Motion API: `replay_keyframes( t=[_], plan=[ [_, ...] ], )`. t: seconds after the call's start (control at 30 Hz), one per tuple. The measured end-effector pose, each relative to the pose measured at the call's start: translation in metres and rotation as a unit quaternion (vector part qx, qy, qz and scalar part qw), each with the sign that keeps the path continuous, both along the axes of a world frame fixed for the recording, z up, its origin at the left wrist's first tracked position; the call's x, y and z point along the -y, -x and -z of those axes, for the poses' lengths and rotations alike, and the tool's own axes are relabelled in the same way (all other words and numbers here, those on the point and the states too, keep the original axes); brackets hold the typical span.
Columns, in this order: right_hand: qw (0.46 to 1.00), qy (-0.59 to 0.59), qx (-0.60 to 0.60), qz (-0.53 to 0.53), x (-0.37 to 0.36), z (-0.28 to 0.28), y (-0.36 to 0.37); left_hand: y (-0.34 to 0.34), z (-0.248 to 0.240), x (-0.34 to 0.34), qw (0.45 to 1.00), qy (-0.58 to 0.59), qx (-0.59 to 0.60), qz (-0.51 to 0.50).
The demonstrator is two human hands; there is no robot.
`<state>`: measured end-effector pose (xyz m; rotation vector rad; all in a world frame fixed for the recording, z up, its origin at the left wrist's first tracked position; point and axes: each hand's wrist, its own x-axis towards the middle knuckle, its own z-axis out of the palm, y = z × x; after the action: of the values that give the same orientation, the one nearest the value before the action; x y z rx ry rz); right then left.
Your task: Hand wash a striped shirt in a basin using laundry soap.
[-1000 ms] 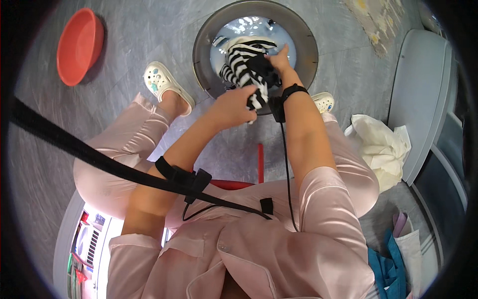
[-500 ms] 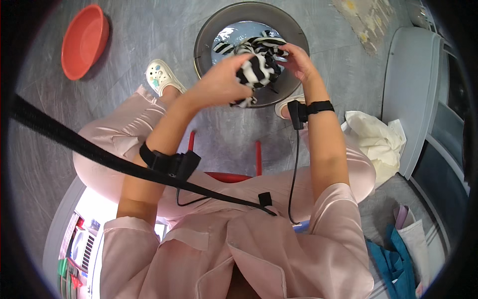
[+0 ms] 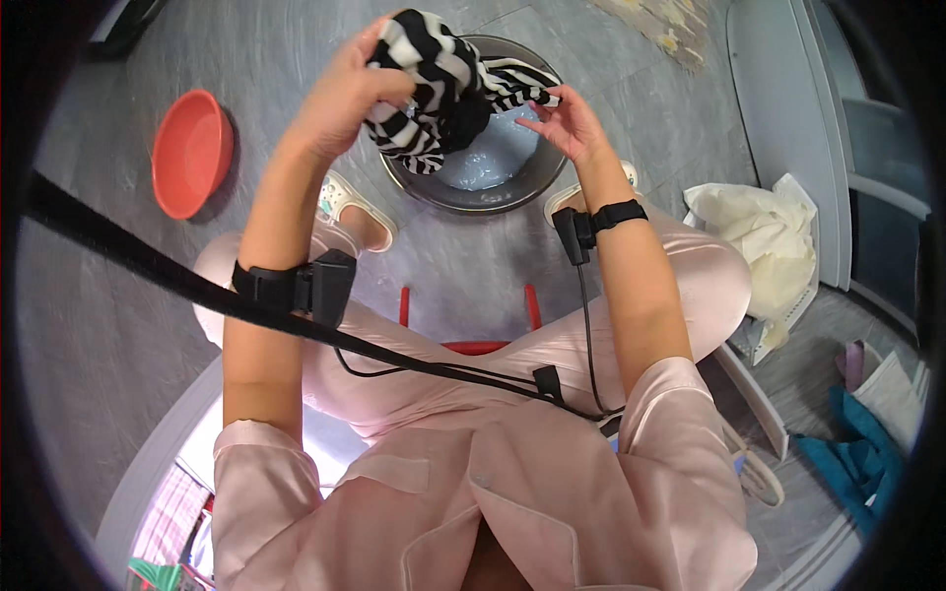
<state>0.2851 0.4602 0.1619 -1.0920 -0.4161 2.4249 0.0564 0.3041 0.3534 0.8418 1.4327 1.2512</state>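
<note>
A bunched black-and-white striped cloth garment (image 3: pixel 434 74) hangs above the left and far part of a dark grey basin (image 3: pixel 488 204). Bluish water (image 3: pixel 493 153) shows inside the basin. My left hand (image 3: pixel 345 98) grips the bulk of the garment from its left side. Over the basin's right rim, my right hand (image 3: pixel 574 126) pinches a narrow striped end between thumb and finger, its other fingers partly spread. Between the hands the fabric stretches across the basin. I cannot tell which kind of garment it is.
An orange-red basin (image 3: pixel 192 155) stands at the left on the grey floor. White cloth or bag material (image 3: pixel 759 241) lies at the right, with teal fabric (image 3: pixel 855 458) nearer. A pale appliance (image 3: pixel 788 128) is at the far right. A black strap (image 3: pixel 197 286) crosses the view.
My left hand has lifted the garment up and to the left, away from the basin's middle. The right hand now holds its end stretched out. The view has shifted too.
</note>
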Motion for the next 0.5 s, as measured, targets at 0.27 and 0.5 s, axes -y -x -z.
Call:
replay_keyframes(
  t=[0.27, 0.5],
  plan=[
    [0.997, -0.073, 0.032, 0.007, 0.003, -0.017, 0.004, 0.009, -0.019, -0.019, 0.998, -0.044, 0.047, -0.007],
    [0.998, 0.010, -0.001, 0.069, -0.018, 0.024, -0.004, 0.005, 0.008, -0.022, 0.999, 0.010, 0.041, 0.013]
  ],
)
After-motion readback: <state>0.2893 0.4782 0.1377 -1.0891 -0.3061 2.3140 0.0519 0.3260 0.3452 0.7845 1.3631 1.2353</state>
